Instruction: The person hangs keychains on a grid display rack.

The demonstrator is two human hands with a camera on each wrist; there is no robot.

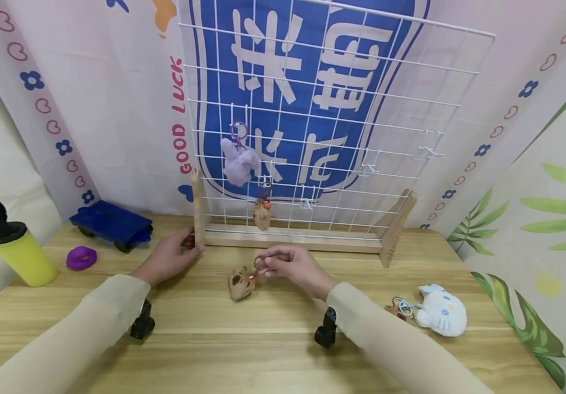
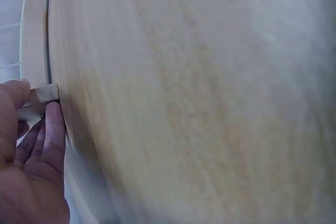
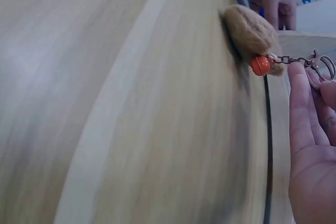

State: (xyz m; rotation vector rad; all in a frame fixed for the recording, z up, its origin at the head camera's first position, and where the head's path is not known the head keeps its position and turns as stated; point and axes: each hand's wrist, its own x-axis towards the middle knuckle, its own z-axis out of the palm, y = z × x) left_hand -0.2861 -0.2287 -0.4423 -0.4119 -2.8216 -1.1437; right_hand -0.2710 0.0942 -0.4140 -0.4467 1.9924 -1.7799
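The left hand [image 1: 169, 256] is closed round the left wooden foot [image 1: 198, 210] of the wire rack [image 1: 460, 29]; its thumb lies on one side of the wood and its fingers on the other, as the left wrist view shows. The right hand [image 1: 295, 269] pinches the metal key ring [image 3: 326, 69] of a brown plush charm [image 1: 240, 283] between thumb and fingers; the gap of this grip is small, only for the ring; a short chain [image 3: 289, 60] and an orange bell [image 3: 260, 65] join the ring to the plush. The charm is in front of the rack, between the two hands, low over the table [image 1: 214, 350]; whether it touches the wood I cannot tell.

On the rack a purple plush [image 1: 238, 164] hangs from a hook at the left; lower, and a little to the right of it, hangs a second brown charm [image 1: 262, 214]. Beside the right sleeve lies a white plush [image 1: 442, 312] with a blue ring, next to a brown item [image 1: 401, 312] which the sleeve partly hides.

At the left stands a yellow cylinder [image 1: 27, 260] with black cap; its inside cannot be seen; near it are a purple ring-shaped piece [image 1: 81, 258] and a blue toy cart [image 1: 112, 221].
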